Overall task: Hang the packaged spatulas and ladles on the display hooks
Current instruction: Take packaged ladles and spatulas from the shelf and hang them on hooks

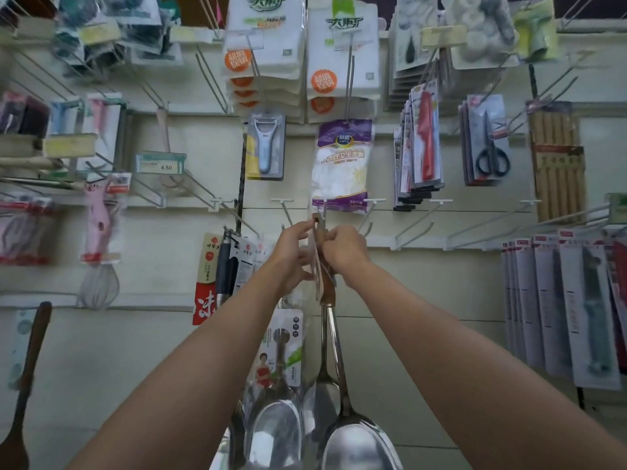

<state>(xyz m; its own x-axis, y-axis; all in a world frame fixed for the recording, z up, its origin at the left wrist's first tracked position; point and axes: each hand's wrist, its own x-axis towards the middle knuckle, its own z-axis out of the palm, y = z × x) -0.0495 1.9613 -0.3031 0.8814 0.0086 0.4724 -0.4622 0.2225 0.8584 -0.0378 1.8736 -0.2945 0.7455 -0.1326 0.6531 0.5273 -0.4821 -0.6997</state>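
Shop display wall, pale slotted panel [424, 334] with white wire hooks in rows. Nearest: steel ladle bowls [359, 442] hanging low at centre, packaged ones just left. Above them, wood-handled steel ladle [327, 286] held upright; right hand [346, 249] grips its handle, left hand [293, 252] pinches its card tag, hands close together. Handle top at white hook [324, 212]; engagement unclear. Bare hooks right. Farther up: purple-and-white glove packet [342, 164], blue peeler card [266, 147], black scissors [492, 154].
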